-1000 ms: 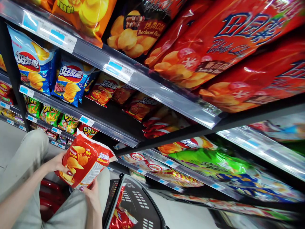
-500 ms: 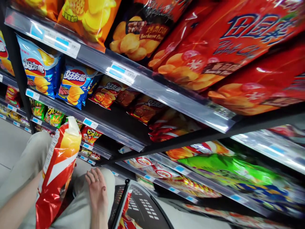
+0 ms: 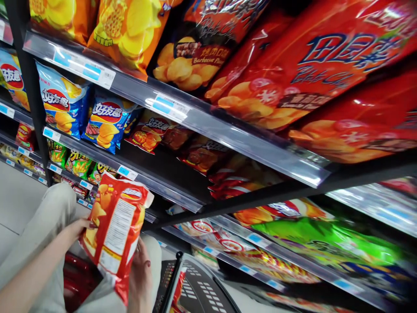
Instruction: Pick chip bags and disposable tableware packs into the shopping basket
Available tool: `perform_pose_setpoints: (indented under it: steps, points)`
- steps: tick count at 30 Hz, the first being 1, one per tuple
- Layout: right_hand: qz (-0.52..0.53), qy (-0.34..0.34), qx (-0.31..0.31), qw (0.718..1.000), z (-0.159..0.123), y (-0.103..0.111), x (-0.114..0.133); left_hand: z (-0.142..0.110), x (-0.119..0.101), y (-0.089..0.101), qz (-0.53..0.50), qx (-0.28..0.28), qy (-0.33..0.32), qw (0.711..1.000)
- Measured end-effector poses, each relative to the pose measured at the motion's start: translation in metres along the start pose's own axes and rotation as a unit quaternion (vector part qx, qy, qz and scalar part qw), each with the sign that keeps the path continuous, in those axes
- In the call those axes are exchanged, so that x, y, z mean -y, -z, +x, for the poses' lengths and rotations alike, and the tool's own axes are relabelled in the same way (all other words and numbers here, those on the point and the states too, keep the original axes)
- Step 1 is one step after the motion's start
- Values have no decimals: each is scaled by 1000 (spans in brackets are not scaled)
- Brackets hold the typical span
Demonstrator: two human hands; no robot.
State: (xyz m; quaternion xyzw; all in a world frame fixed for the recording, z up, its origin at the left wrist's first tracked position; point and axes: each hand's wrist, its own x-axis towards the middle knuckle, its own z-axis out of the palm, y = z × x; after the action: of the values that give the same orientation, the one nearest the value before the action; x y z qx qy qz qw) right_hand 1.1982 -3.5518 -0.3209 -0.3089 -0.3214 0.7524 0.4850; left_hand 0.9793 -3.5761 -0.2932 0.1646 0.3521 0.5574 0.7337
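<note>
I hold a red and orange bag of potato chips (image 3: 115, 228) low at the left, its back side with the white printed label turned to me. My left hand (image 3: 76, 227) grips the bag's left edge with fingers curled on it. On the bag's right edge and lower part, my right hand (image 3: 140, 271) is closed round it, thumb on the front. My knees in light trousers (image 3: 45, 217) are bent beneath the bag, close to the snack shelves.
Black shelves with blue price tags (image 3: 169, 106) run across the view, packed with chip bags: large red ones (image 3: 293, 65) top right, blue ones (image 3: 104, 119) at left, green ones (image 3: 309, 232) lower right. A dark shopping basket (image 3: 198, 291) holding red packets stands beside my right knee.
The bag was turned over: first its front faced me, then it stood edge-on in my left hand alone, and now its back faces me with both hands on it.
</note>
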Motion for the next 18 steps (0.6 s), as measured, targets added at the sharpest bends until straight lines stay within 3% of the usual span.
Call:
perform_pose_setpoints:
  steps: [4, 11, 18]
  points:
    - [-4, -16, 13, 1000, -2, 2, -2, 10, 5, -8, 39, -35, -43, 998]
    - [-97, -21, -38, 994, 6, 15, -27, 13, 3, -12, 105, -52, -62, 991]
    - [-15, -52, -63, 997, 2, 10, -22, 12, 4, -3, -14, 21, -17, 1000]
